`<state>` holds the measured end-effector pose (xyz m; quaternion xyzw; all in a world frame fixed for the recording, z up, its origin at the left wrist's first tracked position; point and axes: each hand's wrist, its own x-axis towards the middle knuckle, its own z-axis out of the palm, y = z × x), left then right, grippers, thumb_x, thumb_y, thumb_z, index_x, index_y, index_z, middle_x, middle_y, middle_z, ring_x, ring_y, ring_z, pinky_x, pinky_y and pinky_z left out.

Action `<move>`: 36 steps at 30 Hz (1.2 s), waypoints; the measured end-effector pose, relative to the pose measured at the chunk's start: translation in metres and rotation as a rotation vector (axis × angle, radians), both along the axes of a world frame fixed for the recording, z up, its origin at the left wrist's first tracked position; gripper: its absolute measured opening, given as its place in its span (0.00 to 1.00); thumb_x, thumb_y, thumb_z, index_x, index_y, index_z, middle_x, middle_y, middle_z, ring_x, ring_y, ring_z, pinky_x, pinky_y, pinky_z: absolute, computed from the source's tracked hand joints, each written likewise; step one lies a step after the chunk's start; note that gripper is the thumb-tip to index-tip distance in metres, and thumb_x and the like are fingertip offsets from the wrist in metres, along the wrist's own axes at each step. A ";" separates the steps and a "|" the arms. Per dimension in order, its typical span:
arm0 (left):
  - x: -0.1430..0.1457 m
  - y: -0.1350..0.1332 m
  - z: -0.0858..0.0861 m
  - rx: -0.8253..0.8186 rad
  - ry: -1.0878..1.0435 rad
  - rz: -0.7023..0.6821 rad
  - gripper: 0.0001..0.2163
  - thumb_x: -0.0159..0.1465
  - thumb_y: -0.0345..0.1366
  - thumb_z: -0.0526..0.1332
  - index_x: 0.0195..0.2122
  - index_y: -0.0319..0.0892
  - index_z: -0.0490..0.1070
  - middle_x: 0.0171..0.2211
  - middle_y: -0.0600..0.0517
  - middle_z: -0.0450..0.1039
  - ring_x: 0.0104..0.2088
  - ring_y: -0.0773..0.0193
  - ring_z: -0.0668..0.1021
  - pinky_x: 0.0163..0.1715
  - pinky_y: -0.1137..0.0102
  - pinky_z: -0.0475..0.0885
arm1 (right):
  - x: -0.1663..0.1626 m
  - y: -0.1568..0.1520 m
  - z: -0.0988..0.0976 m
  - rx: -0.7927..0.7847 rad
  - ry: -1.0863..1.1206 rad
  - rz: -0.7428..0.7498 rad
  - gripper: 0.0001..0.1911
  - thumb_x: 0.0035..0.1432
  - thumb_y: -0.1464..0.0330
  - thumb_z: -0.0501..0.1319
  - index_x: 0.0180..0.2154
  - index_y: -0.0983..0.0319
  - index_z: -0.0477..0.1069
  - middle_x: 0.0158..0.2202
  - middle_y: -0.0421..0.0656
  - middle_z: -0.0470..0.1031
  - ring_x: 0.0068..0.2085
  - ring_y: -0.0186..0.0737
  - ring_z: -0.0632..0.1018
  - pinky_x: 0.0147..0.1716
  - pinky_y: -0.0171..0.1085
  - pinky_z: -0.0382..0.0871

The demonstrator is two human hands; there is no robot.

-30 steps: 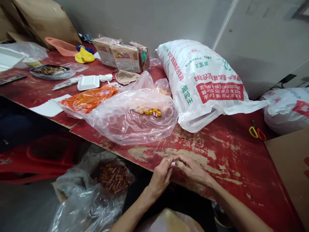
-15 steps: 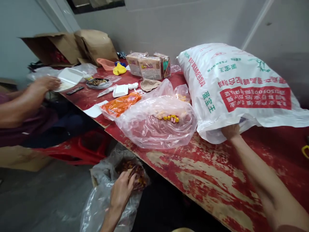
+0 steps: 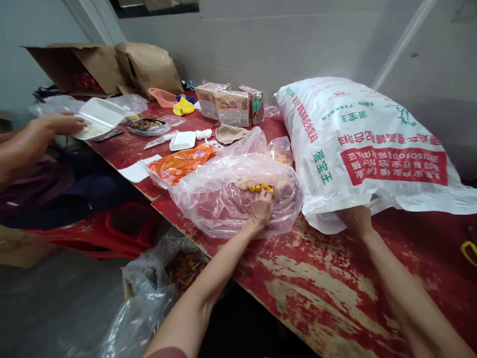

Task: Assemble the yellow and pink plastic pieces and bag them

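My left hand (image 3: 262, 208) reaches into a clear plastic bag (image 3: 223, 199) on the worn red table (image 3: 316, 278). Its fingers are bunched on a small heap of yellow and pink pieces (image 3: 261, 188). My right hand (image 3: 356, 219) is pushed into the open mouth of a big white printed sack (image 3: 357, 149). The sack's edge hides its fingers.
A second clear bag (image 3: 175, 273) with red and yellow items sits on the floor below the table edge. An orange bag (image 3: 182, 164), wrapped packs (image 3: 233, 104) and cardboard boxes (image 3: 112, 64) lie further back. At the left, another person's hand (image 3: 55, 124) touches a white foam box (image 3: 99, 117). A yellow scissor handle (image 3: 469, 248) shows at the right.
My hands parted from the table edge. My left hand went down to the floor bag, then up into the clear bag on the table. My right hand went to the sack mouth and stays there.
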<state>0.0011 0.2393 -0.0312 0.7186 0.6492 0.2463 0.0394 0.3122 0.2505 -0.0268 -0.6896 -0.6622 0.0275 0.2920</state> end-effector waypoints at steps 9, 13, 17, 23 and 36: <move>0.010 0.028 0.002 0.007 -0.007 -0.009 0.10 0.64 0.28 0.50 0.40 0.33 0.70 0.42 0.36 0.70 0.42 0.53 0.74 0.38 0.64 0.67 | -0.041 -0.086 -0.012 0.042 1.237 0.004 0.23 0.46 0.61 0.61 0.45 0.59 0.61 0.22 0.32 0.67 0.19 0.33 0.70 0.22 0.35 0.68; 0.007 -0.027 0.016 0.089 -0.375 0.005 0.08 0.63 0.35 0.56 0.40 0.37 0.68 0.35 0.47 0.72 0.35 0.62 0.74 0.38 0.68 0.68 | -0.057 -0.110 -0.009 -0.034 1.400 0.022 0.17 0.43 0.62 0.65 0.36 0.61 0.65 0.24 0.35 0.70 0.21 0.30 0.71 0.21 0.31 0.67; 0.019 -0.103 0.020 -0.190 -1.044 -0.235 0.09 0.59 0.40 0.60 0.36 0.39 0.69 0.27 0.54 0.70 0.27 0.69 0.73 0.29 0.74 0.69 | -0.073 -0.134 -0.006 -0.130 1.385 0.104 0.18 0.43 0.62 0.67 0.34 0.60 0.63 0.32 0.39 0.74 0.26 0.34 0.74 0.20 0.30 0.66; 0.036 -0.156 0.014 -0.363 -1.308 -0.275 0.11 0.56 0.38 0.62 0.37 0.37 0.73 0.29 0.53 0.70 0.26 0.70 0.74 0.28 0.74 0.71 | -0.091 -0.173 -0.002 -0.221 1.160 0.273 0.13 0.51 0.62 0.64 0.38 0.61 0.67 0.36 0.42 0.73 0.34 0.36 0.75 0.37 0.38 0.71; 0.043 -0.190 -0.001 -0.223 -1.051 -0.301 0.17 0.60 0.29 0.57 0.50 0.41 0.71 0.42 0.47 0.76 0.42 0.60 0.77 0.45 0.64 0.73 | -0.102 -0.206 0.019 -0.105 0.414 0.477 0.10 0.59 0.63 0.54 0.40 0.60 0.67 0.38 0.46 0.71 0.38 0.41 0.73 0.38 0.39 0.67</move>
